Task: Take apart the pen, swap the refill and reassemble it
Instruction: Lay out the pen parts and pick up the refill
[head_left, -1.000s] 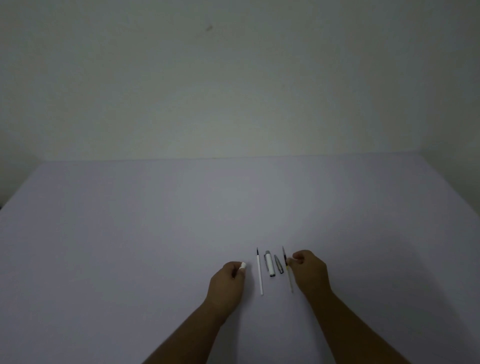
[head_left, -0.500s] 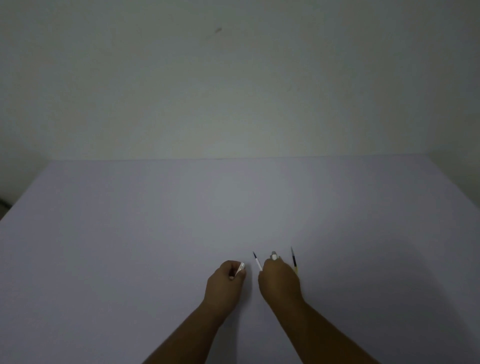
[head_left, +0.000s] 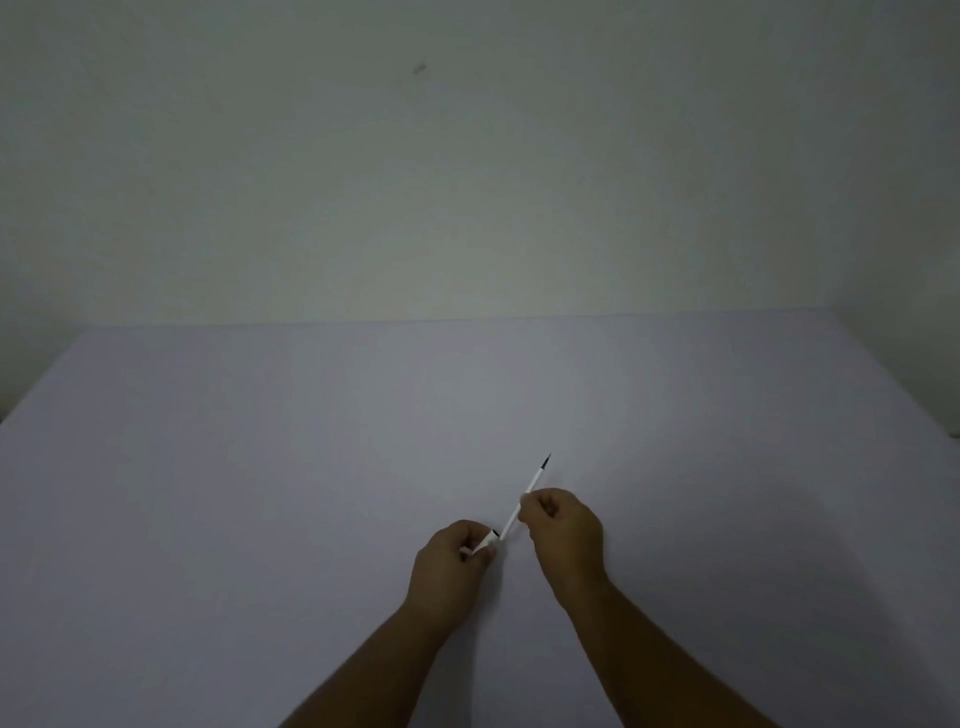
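Observation:
My left hand (head_left: 452, 564) is closed around a short white pen barrel (head_left: 487, 540), whose open end peeks out by my thumb. My right hand (head_left: 563, 535) pinches a thin white refill (head_left: 531, 487) with a dark tip that points up and to the right. The refill's lower end meets the mouth of the barrel. Both hands hover just above the pale table (head_left: 311, 493). The other pen parts and the second refill are out of sight, perhaps hidden behind my hands.
A plain pale wall (head_left: 467, 182) rises behind the table's far edge. The table's left and right edges show at the sides of the view.
My right hand left the yellowish refill, took the white refill from the table, lifted it and brought its end to the barrel in my left hand. The view shifted slightly.

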